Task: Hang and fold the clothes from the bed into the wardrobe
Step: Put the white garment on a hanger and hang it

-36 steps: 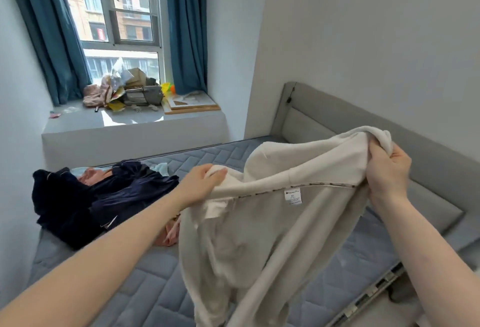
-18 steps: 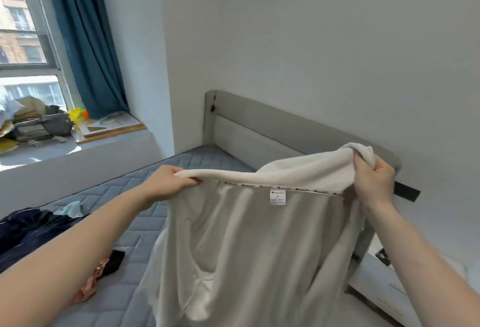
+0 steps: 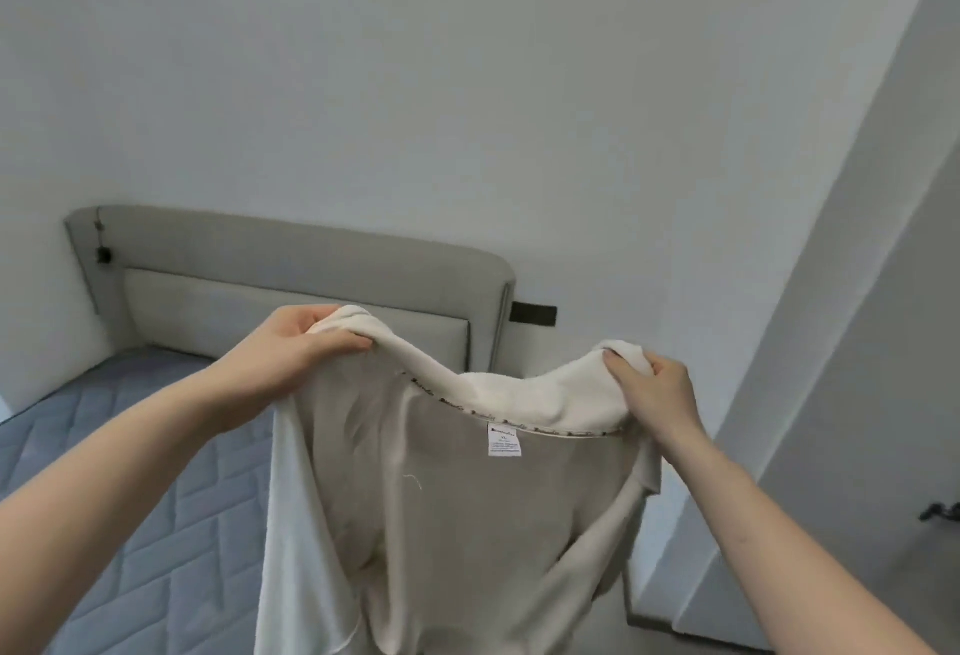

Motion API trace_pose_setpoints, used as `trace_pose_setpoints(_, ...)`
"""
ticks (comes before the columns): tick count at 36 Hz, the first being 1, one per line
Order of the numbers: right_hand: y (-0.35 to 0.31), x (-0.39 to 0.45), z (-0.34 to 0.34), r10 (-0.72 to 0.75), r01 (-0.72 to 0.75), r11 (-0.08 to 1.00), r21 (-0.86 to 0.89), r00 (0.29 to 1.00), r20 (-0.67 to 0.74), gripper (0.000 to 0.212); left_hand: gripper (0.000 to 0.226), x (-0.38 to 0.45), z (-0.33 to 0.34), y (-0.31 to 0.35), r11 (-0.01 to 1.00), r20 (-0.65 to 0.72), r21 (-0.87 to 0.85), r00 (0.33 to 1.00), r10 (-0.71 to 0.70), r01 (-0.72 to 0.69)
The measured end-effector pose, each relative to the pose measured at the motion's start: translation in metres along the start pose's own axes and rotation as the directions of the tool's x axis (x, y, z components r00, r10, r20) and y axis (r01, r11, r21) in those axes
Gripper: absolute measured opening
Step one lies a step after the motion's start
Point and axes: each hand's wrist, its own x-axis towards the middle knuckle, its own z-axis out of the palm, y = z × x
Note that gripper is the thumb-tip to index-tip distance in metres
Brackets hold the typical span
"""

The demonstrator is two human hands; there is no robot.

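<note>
A cream-white garment [image 3: 457,509] hangs in the air in front of me, inside out, with a white size label below its collar seam. My left hand [image 3: 296,347] grips the upper left edge of the garment. My right hand [image 3: 652,389] grips the upper right edge, fingers curled into the fabric. The cloth sags between both hands and drops out of the bottom of the view. The bed [image 3: 104,498] with its blue-grey quilted mattress lies at the lower left. No wardrobe is in view.
A grey padded headboard [image 3: 291,259] stands against the white wall behind the garment. A black rectangular piece [image 3: 532,314] sits on the wall right of the headboard. A grey panel [image 3: 883,394] rises at the right with a dark handle [image 3: 940,511].
The view has swung right, away from the window and the dark clothes pile on the bed. Both hands kept hold of the garment and lifted it, now spread wider before the headboard.
</note>
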Motion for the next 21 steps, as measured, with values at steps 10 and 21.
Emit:
trace_pose_setpoints(10, 0.067, 0.015, -0.115, 0.152, -0.213, 0.947, -0.240, 0.957, -0.248, 0.041, 0.030, 0.123, 0.103, 0.047, 0.971, 0.226, 0.024, 0.948, 0.225, -0.237)
trace_pose_setpoints(21, 0.117, -0.009, -0.221, 0.288, -0.443, 0.800, -0.404, 0.875, -0.390, 0.055, 0.031, 0.215, 0.216, 0.104, 0.920, 0.515, -0.198, 0.764, 0.390, -0.337)
